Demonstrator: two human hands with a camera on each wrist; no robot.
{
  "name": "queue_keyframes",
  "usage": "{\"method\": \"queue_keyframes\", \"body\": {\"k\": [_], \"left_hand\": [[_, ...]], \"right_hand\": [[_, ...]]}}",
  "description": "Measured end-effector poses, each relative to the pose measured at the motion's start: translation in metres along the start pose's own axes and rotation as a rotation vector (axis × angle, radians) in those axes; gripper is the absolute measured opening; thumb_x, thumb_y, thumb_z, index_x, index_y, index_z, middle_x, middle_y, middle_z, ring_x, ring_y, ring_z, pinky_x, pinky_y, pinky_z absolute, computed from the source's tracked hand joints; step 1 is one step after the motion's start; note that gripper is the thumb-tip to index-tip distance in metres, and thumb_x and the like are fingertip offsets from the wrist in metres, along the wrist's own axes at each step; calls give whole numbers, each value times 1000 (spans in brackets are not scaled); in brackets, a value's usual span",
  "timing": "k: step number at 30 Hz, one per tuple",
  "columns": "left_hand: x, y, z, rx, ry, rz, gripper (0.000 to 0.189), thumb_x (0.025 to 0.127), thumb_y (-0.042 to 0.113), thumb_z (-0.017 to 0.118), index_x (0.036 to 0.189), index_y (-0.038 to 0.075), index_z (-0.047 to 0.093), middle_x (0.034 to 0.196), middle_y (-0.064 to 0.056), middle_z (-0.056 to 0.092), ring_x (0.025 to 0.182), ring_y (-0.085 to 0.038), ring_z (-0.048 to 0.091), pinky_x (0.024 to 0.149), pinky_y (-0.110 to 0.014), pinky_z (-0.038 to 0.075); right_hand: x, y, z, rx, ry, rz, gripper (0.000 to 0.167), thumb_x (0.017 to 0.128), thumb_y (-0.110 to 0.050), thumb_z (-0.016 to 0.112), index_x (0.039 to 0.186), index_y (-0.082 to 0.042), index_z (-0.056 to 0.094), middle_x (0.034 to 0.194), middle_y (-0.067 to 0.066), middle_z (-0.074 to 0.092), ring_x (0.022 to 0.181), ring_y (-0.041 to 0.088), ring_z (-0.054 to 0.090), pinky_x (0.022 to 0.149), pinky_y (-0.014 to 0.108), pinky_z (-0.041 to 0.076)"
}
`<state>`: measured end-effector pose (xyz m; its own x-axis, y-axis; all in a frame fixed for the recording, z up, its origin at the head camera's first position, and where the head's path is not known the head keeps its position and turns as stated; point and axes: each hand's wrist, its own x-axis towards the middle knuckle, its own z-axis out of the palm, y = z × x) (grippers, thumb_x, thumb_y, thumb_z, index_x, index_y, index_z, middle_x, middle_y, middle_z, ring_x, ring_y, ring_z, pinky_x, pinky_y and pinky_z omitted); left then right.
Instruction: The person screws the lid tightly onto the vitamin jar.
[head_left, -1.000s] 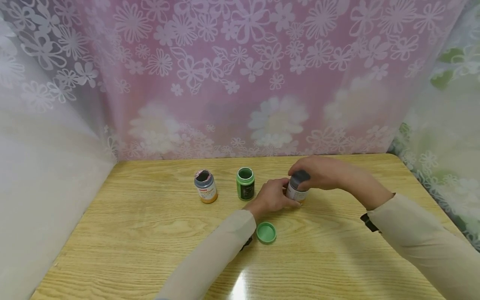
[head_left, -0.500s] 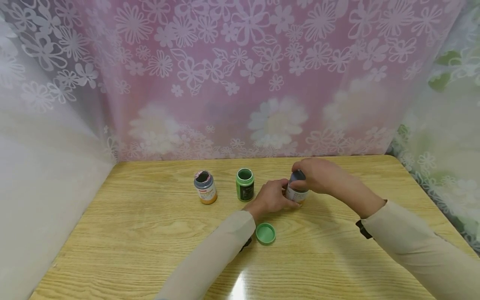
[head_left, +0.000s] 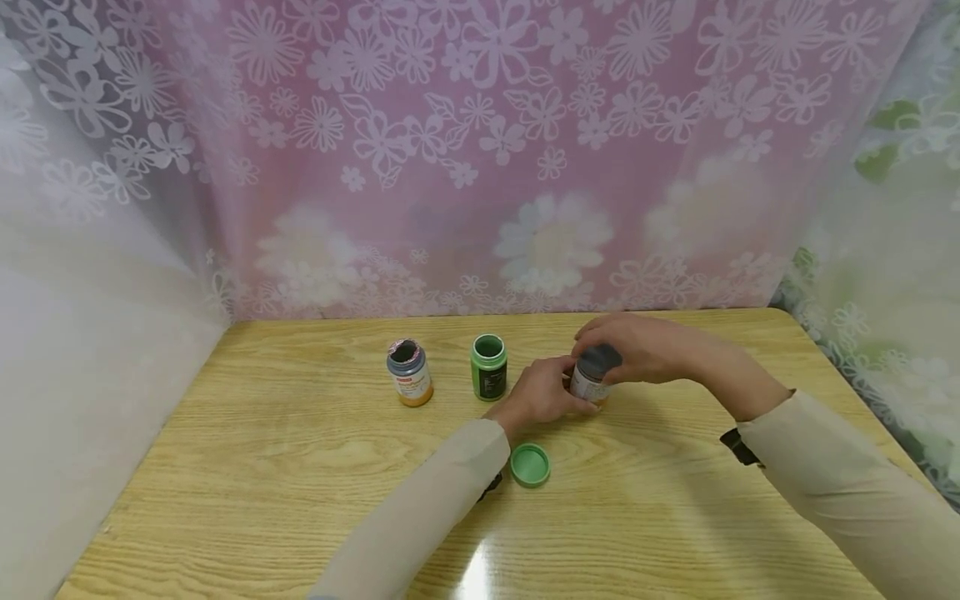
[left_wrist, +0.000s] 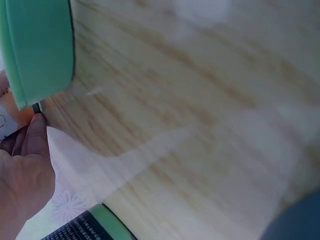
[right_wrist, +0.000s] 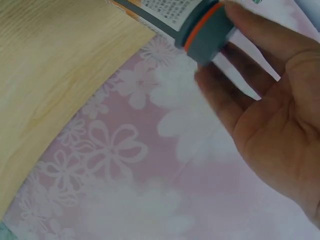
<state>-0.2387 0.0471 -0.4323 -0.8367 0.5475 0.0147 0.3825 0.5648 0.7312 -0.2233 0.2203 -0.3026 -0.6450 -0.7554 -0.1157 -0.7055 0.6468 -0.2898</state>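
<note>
Desk (head_left: 285,492): light wood grain, rounded far right corner, bright glare patch at the near edge. Grey jar (head_left: 410,375) on the left, upright, mouth open with a ragged pinkish rim, white label, orange base. Green jar (head_left: 489,367) just right of it, apart, upright, also open, dark label with small print. Green lid (head_left: 530,466) lies hollow side up, nearer the camera than both, looms large in the left wrist view. Pink curtain (head_left: 450,167) behind the desk, white flower print; whitish side on the left, pale side with green leaves on the right
</note>
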Motion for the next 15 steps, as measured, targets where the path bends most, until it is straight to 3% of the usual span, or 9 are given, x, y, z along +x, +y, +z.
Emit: {"method": "queue_keyframes", "body": {"k": [5,15], "left_hand": [[1,0,1,-1,-2,2,58,77,35,81,128,18,58,113,7,64,98,-5,60,78,-19,48],[1,-2,2,-16,7,-5,53,76,36,82,122,19,61,110,8,64,96,-4,60,78,-19,48]], "right_hand": [[0,2,-1,54,-20,22,36,84,-8,74,118,-12,65,120,2,59,107,23,56,86,43,46],[4,-10,1,10,14,195,41,86,-19,73,123,-4,63,120,12,60,104,29,58,80,42,49]]}}
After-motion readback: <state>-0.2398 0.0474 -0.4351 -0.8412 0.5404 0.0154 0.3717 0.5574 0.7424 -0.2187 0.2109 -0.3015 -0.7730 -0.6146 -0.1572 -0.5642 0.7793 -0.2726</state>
